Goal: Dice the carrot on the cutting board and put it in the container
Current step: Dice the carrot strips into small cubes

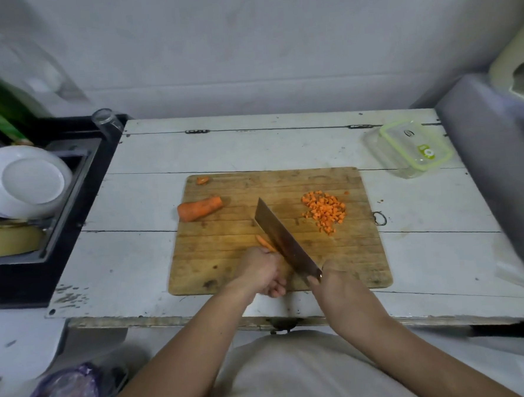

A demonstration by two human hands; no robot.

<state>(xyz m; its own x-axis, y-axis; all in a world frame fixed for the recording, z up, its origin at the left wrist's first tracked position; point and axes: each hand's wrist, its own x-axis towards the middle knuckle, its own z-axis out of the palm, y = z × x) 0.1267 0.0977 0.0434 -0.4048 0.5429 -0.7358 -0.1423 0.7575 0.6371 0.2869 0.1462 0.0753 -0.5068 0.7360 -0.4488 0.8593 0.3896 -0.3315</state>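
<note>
Near cutting board's (pixel 221 262) front edge, left fingers (pixel 273 285) curled on carrot strip (pixel 265 242), right hand (pixel 333 278) gripping cleaver (pixel 283 243).

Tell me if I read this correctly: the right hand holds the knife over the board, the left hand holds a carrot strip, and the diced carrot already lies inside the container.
One detail is wrong. The diced carrot lies in a pile on the board, not inside the container, which stands apart on the table. The head view shows it. The right hand does hold the knife, and the left hand a carrot strip.
</note>
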